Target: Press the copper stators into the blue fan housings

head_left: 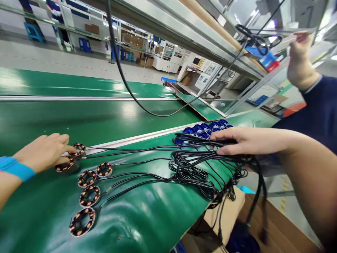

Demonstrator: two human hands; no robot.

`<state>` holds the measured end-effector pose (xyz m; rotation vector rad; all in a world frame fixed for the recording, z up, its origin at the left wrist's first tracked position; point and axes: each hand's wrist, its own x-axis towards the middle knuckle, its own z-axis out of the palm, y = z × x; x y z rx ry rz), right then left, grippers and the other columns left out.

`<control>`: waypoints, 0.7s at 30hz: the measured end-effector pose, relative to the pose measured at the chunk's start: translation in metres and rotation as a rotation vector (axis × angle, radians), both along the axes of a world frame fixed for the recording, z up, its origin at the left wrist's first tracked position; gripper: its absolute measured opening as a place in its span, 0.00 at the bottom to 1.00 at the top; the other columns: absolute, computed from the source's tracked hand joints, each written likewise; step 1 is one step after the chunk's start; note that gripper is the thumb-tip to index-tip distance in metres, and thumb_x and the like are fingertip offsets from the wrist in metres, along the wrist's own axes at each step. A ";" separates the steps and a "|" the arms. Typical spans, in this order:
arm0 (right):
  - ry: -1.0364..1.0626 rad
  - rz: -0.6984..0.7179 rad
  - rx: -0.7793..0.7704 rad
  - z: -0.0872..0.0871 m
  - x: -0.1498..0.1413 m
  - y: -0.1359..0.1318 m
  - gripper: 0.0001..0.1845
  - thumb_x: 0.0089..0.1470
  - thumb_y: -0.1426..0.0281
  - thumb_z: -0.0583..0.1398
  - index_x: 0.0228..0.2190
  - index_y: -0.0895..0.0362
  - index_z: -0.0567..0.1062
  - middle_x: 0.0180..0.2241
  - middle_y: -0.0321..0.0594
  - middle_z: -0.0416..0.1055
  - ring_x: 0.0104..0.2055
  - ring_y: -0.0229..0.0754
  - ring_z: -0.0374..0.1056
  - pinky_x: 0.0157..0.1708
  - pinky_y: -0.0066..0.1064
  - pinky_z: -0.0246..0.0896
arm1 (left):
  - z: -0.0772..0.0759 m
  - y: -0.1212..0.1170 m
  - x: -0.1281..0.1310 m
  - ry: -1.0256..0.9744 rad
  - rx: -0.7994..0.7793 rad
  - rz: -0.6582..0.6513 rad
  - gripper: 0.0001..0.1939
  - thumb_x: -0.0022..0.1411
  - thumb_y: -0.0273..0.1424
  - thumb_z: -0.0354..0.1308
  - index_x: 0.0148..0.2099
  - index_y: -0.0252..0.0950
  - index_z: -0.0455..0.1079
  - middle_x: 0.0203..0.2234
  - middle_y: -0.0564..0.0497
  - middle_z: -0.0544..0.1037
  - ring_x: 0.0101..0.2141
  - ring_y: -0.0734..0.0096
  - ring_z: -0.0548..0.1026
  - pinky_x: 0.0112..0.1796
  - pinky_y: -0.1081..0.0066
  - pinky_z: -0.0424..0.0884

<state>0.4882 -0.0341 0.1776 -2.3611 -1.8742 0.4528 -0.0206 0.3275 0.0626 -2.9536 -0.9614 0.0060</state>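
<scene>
My left hand (pixel 43 151), with a blue wristband, is closed on ring-shaped copper coils (pixel 68 160) at the left of the green mat (pixel 147 211); one coil shows at its fingertips and another under the palm. Several more coils (pixel 87 189) lie in a row below it, each with a black cable running right. My right hand (pixel 238 140) lies flat with fingers stretched over the bundle of black cables (pixel 200 165), next to blue parts (pixel 207 128).
A green conveyor belt (pixel 92 119) runs behind the mat, with a black cable hanging across it. Another person's hand (pixel 300 66) in a dark sleeve reaches up at the top right. Cardboard boxes (pixel 279 228) sit below the table edge.
</scene>
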 end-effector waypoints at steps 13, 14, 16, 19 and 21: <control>-0.146 -0.152 0.036 -0.123 0.008 -0.036 0.25 0.62 0.58 0.55 0.56 0.55 0.76 0.49 0.56 0.77 0.52 0.58 0.73 0.52 0.49 0.69 | -0.015 -0.028 0.064 -0.130 -0.067 -0.181 0.38 0.76 0.48 0.30 0.45 0.35 0.81 0.32 0.50 0.69 0.36 0.69 0.70 0.41 0.71 0.66; -0.191 -0.176 0.091 -0.124 -0.001 -0.037 0.27 0.62 0.57 0.55 0.57 0.56 0.74 0.51 0.59 0.75 0.54 0.63 0.71 0.54 0.55 0.67 | -0.009 -0.034 0.058 -0.124 -0.078 -0.170 0.35 0.76 0.45 0.30 0.49 0.36 0.80 0.36 0.49 0.71 0.38 0.68 0.71 0.43 0.70 0.67; -0.227 -0.185 0.268 -0.119 -0.030 -0.032 0.29 0.63 0.55 0.54 0.59 0.59 0.72 0.55 0.60 0.72 0.58 0.66 0.68 0.57 0.62 0.61 | 0.007 -0.053 0.043 -0.151 -0.094 -0.124 0.28 0.77 0.42 0.35 0.57 0.39 0.75 0.45 0.49 0.72 0.44 0.66 0.72 0.48 0.66 0.68; 0.060 0.005 0.471 -0.103 -0.098 -0.013 0.19 0.67 0.59 0.55 0.56 0.50 0.73 0.53 0.47 0.75 0.56 0.52 0.71 0.57 0.47 0.67 | 0.020 -0.105 0.018 -0.381 -0.040 -0.049 0.19 0.75 0.43 0.48 0.52 0.37 0.74 0.45 0.50 0.73 0.45 0.67 0.72 0.50 0.67 0.68; 0.360 0.236 0.449 -0.099 -0.152 0.006 0.14 0.69 0.64 0.55 0.53 0.46 0.75 0.49 0.40 0.77 0.51 0.44 0.73 0.52 0.38 0.70 | 0.014 -0.154 0.004 -0.540 0.057 -0.049 0.15 0.71 0.44 0.56 0.42 0.37 0.73 0.38 0.52 0.74 0.40 0.69 0.73 0.44 0.70 0.68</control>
